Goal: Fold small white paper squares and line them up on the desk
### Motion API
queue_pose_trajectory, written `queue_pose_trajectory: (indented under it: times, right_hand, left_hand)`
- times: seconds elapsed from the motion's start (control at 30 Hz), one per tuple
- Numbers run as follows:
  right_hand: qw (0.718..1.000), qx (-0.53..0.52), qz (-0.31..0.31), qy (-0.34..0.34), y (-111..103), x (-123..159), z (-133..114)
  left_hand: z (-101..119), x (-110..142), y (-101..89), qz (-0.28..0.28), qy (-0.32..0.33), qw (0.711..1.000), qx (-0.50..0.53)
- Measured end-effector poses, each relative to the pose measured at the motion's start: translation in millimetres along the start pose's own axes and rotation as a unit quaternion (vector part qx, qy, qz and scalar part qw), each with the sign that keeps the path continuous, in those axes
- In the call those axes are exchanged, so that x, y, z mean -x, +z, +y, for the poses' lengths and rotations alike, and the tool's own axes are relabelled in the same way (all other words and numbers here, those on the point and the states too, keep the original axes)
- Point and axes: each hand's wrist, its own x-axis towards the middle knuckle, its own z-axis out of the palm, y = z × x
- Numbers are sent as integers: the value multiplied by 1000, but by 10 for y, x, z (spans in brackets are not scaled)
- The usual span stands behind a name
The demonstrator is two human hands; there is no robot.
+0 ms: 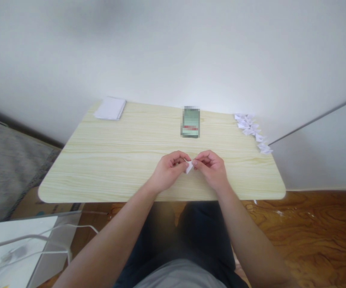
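Between my two hands, over the front half of the table, is a small folded piece of white paper (189, 167). My left hand (172, 168) pinches its left side between thumb and fingers. On the other side, my right hand (210, 167) has thumb and forefinger closed on its upper right corner. The paper's exact folds are too small to make out, and the fingertips cover part of it. Both forearms reach in over the table's front edge.
The pale wood-grain table (116, 160) stands against a white wall. At its back left lies a stack of white paper (110, 109). A blurred-out phone (191, 123) lies beyond my hands. Several folded white paper pieces (249, 127) line the right edge. White cables (50, 239) run at lower left.
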Motion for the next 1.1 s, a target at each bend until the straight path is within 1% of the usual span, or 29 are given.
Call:
queue_pose_trajectory:
  times: [0.1, 0.2, 0.33, 0.4, 0.6, 0.7, 0.9, 1.1]
  right_hand:
    - [1000, 8, 9, -2, -4, 2, -1]
    - [1000, 5, 19, -3, -8, -4, 9]
    - [1000, -6, 30, -2, -7, -15, 12]
    - [999, -16, 28, -1, -8, -15, 6]
    - [999, -32, -18, 11, -24, 1, -16]
    - [999, -37, -26, 14, -31, 2, -16]
    - [999, -36, -25, 10, -32, -4, -15]
    - [1000, -17, -20, 2, 5, 3, -1]
  left_hand:
    - [24, -17, -16, -11, -11, 999, -38]
    - [37, -30, -38, -24, -8, 997, -71]
    - [54, -28, -54, -34, -5, 995, -91]
    - [61, -24, -61, -35, -8, 996, -80]
    - [63, -21, -94, -29, 3, 1000, 9]
    - [64, -23, -101, -35, 2, 999, 34]
    - [74, -24, -100, -44, -9, 998, 51]
    - [82, -32, -82, -42, -7, 998, 42]
